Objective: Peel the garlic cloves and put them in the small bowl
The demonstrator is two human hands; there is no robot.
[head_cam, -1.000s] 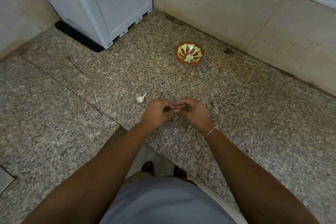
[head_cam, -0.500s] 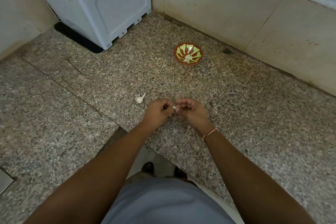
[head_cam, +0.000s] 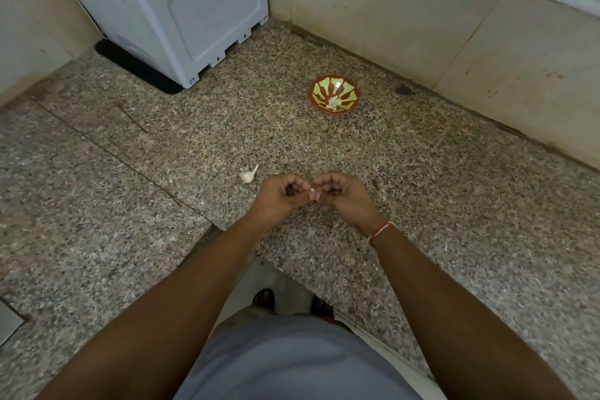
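On the desk (head_cam: 130, 204) a spare garlic piece (head_cam: 248, 175) sits left, then left hand (head_cam: 280, 196) and right hand (head_cam: 341, 193) both pinch a tiny clove (head_cam: 312, 192), probably light, slippery, best nipped at its tip, small bowl (head_cam: 334, 99) far right.

Lighting dim, soft and even, with a warm cast; source not visible. Shadows faint, darkest under the pale grey plastic box (head_cam: 181, 6) at far left. Small glare spot on the red-and-green glazed small bowl (head_cam: 334, 95). Wide-angle bending at the edges. Speckled granite countertop (head_cam: 454, 204) slightly soft at right.
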